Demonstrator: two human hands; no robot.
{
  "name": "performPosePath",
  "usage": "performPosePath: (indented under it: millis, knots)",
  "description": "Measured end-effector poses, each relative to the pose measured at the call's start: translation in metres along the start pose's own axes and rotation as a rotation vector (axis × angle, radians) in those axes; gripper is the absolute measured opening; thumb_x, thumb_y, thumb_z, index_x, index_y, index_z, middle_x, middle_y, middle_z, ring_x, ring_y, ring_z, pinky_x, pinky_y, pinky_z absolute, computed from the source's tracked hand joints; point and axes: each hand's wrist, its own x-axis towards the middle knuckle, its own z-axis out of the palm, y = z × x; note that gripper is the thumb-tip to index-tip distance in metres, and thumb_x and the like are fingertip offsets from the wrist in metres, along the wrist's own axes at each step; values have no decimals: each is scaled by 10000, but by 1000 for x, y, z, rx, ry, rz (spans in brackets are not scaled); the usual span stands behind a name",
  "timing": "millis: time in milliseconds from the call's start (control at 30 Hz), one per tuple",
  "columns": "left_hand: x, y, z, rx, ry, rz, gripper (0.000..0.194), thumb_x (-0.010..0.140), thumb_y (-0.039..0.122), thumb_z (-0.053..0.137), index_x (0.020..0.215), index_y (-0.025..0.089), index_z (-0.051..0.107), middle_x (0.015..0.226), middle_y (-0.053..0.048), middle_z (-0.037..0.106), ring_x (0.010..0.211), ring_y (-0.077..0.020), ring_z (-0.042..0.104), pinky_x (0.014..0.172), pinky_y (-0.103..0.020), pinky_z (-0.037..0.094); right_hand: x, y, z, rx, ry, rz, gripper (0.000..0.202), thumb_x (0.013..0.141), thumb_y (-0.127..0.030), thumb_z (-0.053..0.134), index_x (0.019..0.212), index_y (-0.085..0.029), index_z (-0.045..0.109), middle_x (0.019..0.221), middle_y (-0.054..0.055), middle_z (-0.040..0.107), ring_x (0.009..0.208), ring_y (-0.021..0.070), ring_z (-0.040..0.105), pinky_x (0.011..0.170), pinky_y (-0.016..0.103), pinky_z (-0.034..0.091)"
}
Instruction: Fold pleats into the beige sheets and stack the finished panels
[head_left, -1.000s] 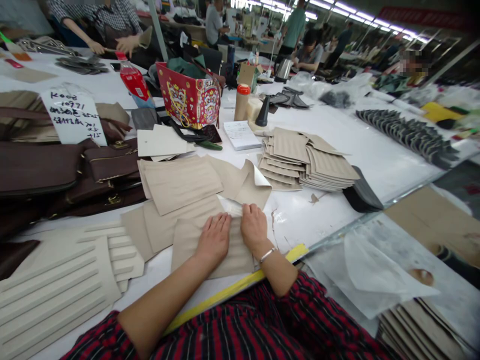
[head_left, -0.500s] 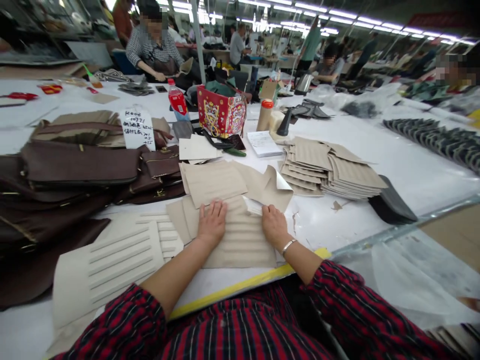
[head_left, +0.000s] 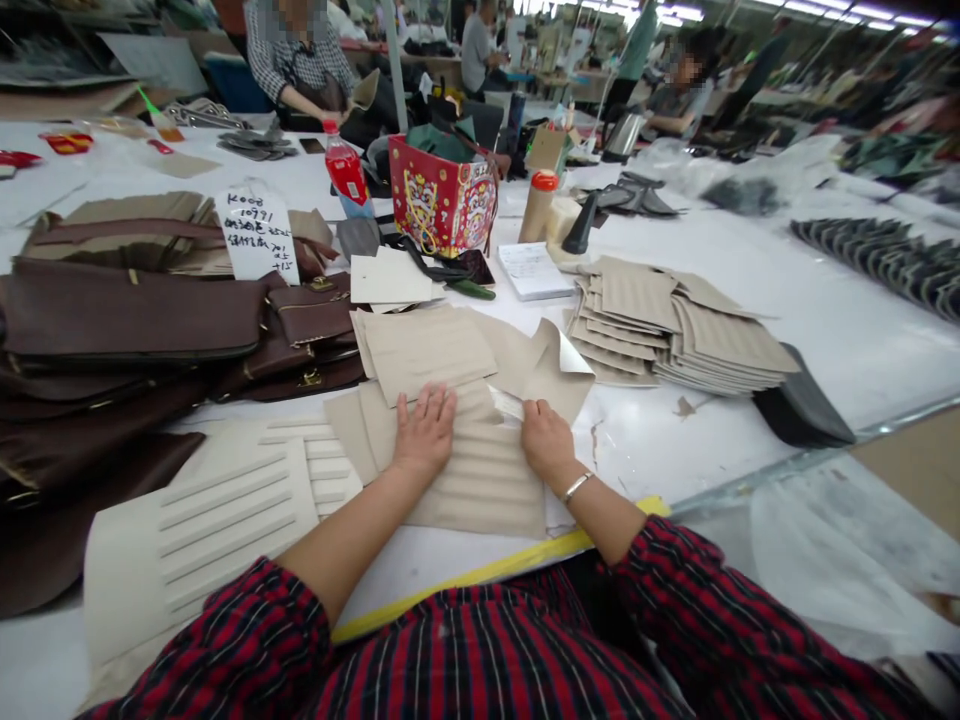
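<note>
A beige ribbed panel [head_left: 491,480] lies in front of me near the table's front edge. My left hand [head_left: 425,432] rests flat on its upper left part, palm down and fingers stretched out. At the panel's upper right edge is my right hand [head_left: 549,440], its fingers curled closed; what they pinch is hidden. White strips [head_left: 506,402] show just beside those fingertips. Beyond the hands are a beige sheet [head_left: 427,352] and a piece with a curled white underside [head_left: 555,365]. More ribbed off-white panels [head_left: 232,510] lie to the left.
Dark brown leather bags [head_left: 135,320] are piled at left. A stack of beige panels [head_left: 637,320] and a black block [head_left: 802,405] stand at right. Behind are a red box [head_left: 442,195], a bottle [head_left: 346,175], a notepad [head_left: 534,270] and a co-worker [head_left: 300,60].
The view has tilted down slightly, so the far objects sit higher in the picture. Both hands stay at nearly the same places on the panel.
</note>
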Motion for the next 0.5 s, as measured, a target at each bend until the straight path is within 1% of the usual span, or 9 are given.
performPosePath:
  millis: [67,133,200,233,300,367,433,500]
  knots:
    - [-1,2,-3,-3,33,40,446,881,179,293,1323,192,349,1401,-81,313,1316,-259,191,1038,-579,19,0,2,-1,-7,8,42,198,858,-107,322,970,-160,476,938,95,521,791,187,521,652,290,363]
    - [-8,5,-11,8,67,108,438,881,169,291,1312,192,368,1406,-75,303,1321,-258,172,1040,-578,1,1,2,-5,-14,31,69,202,867,-116,311,972,-158,479,933,98,524,803,194,521,663,296,365]
    - [-20,8,-18,22,75,176,442,877,150,289,1309,193,373,1409,-66,295,1327,-251,148,1047,-570,0,2,3,-11,-23,28,42,201,870,-127,315,970,-160,486,928,96,529,812,201,519,671,305,366]
    - [-28,9,-20,27,70,184,448,871,135,290,1307,190,376,1406,-66,304,1328,-248,145,1049,-567,8,0,3,-14,-28,18,17,199,869,-128,322,968,-162,490,926,94,531,814,204,516,673,309,366]
    - [-44,11,-21,34,53,137,453,856,112,296,1292,179,399,1387,-81,340,1323,-254,164,1046,-574,30,-8,3,-17,-35,20,-16,200,868,-130,329,972,-167,495,929,92,531,825,207,506,682,317,365]
    - [-56,12,-19,31,47,65,439,847,108,307,1259,171,444,1363,-95,379,1313,-269,197,1038,-588,42,-23,1,-17,-31,54,-7,210,872,-136,327,999,-168,491,941,96,526,847,208,490,698,320,360]
    - [-60,14,-18,19,54,40,419,848,122,323,1232,183,477,1356,-92,390,1307,-279,211,1033,-596,42,-41,-1,-13,-17,82,32,213,872,-137,329,1005,-164,493,942,99,521,855,206,476,712,319,355]
    - [-59,15,-20,0,70,62,411,848,128,331,1219,198,492,1354,-82,394,1304,-280,221,1033,-597,40,-54,-1,-11,8,84,47,204,864,-138,346,986,-166,507,938,95,520,856,208,466,716,321,355]
